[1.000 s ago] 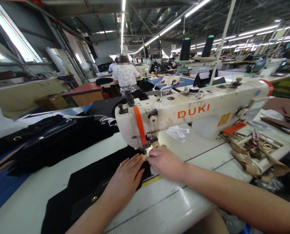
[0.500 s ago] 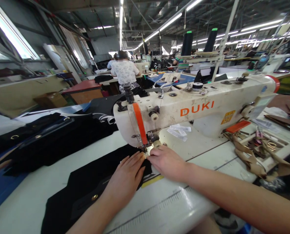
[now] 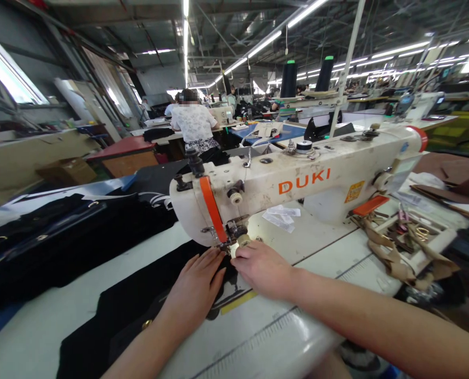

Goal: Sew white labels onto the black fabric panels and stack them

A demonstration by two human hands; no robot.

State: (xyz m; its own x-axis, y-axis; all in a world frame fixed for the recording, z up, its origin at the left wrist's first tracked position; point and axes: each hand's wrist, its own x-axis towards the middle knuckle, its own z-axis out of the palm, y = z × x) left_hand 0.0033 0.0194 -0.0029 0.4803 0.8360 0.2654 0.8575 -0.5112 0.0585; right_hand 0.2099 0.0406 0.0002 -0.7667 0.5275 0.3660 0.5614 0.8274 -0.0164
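Observation:
Black fabric (image 3: 127, 295) with a gold eyelet (image 3: 147, 324) lies on the pale bed of a sewing machine (image 3: 266, 181), its far end under the needle area. My left hand (image 3: 197, 289) rests flat on this fabric just left of the presser foot, fingers stretched forward. Beside the needle, my right hand (image 3: 261, 268) has its fingers curled and pinched at the fabric's right edge; the fingertips are partly hidden. Both hands sit close together, a small lit gap between them. The needle tip is hard to make out.
More black pieces with metal rings (image 3: 60, 247) lie at the left. White labels (image 3: 281, 217) rest on the bed behind my right hand. A tray (image 3: 435, 247) of straps and rings stands right. Beyond the machine, a person (image 3: 195, 123) sits facing away; black thread cones (image 3: 288, 80) stand behind.
The camera view has shifted, so the machine appears farther left. More of the metal plate shows in front of the needle as the fabric edge has moved off it. Both hands keep nearly the same pose.

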